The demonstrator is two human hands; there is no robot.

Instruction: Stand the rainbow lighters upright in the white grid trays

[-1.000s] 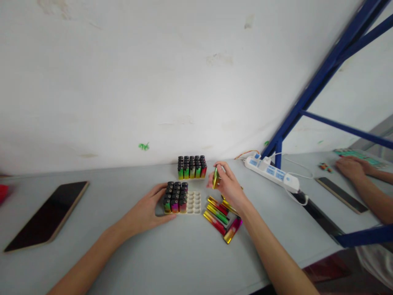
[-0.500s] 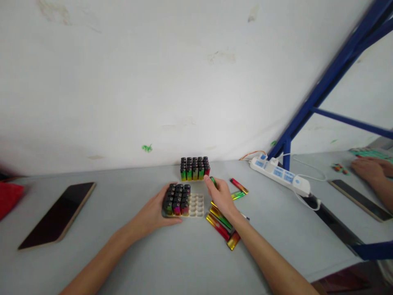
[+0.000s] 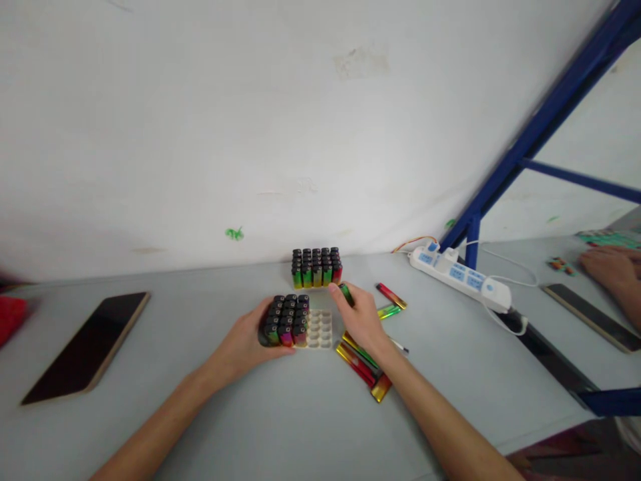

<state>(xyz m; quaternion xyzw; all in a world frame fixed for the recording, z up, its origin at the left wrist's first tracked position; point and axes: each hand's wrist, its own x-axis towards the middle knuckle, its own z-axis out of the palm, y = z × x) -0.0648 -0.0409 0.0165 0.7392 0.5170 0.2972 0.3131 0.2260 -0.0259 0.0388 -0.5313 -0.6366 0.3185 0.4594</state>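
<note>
My left hand (image 3: 245, 342) is wrapped round the left side of a white tray (image 3: 320, 329). Three columns of upright black-topped lighters (image 3: 287, 319) fill the tray's left part, while the pockets on its right are bare. Pinched in my right hand (image 3: 364, 319) is a green lighter (image 3: 346, 294) with a dark end, raised just beyond the tray's far right corner. Behind stands a full block of black-topped lighters (image 3: 316, 268) with green, yellow and red bodies. Several shiny red, gold and green lighters (image 3: 356, 364) lie loose beside and partly under my right forearm.
A white power strip (image 3: 461, 277) with cables lies at the back right, by a blue metal frame (image 3: 501, 194). A dark phone-like slab (image 3: 87, 351) rests at the left. Beyond the frame, another person's hands (image 3: 611, 267) are near a second dark slab (image 3: 591, 314).
The view has shifted slightly. My left hand keeps its hold on the tray, and my right hand still holds the green lighter in nearly the same place.
</note>
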